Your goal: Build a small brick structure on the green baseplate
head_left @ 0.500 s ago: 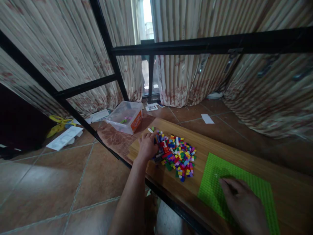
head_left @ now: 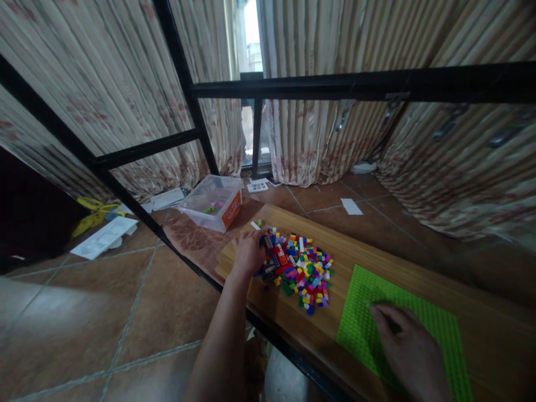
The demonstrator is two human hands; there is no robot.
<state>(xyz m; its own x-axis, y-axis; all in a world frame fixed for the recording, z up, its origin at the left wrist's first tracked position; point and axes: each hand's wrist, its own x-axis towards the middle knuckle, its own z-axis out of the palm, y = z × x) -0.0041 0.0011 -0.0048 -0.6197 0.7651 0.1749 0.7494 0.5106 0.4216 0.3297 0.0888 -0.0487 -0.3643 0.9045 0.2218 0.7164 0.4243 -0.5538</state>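
Note:
Many small toy building bricks (head_left: 312,268) in mixed colours lie heaped on a wooden board. My left hand (head_left: 248,252) is at the heap's left edge, its fingers apart and bent down among the bricks, their tips partly hidden. Beside it, a larger red brick piece (head_left: 281,257) with white markings lies on the heap. To the right, a green studded baseplate (head_left: 355,321) rests on the board. Over it my right hand (head_left: 408,340) is closed, thumb and forefinger brought together in a pinch. A small pale spot shows at the fingertips, too blurred to name.
The wooden board (head_left: 335,240) has a black frame along its near edge. Behind its left end stands a clear plastic box (head_left: 209,209) with a few bricks inside. Black metal bars (head_left: 293,89) cross in front of the curtains. White papers (head_left: 350,206) lie on the tiled floor.
The view has shifted slightly. My left hand stays at the left edge of the heap, and my right hand stays pinched over the baseplate.

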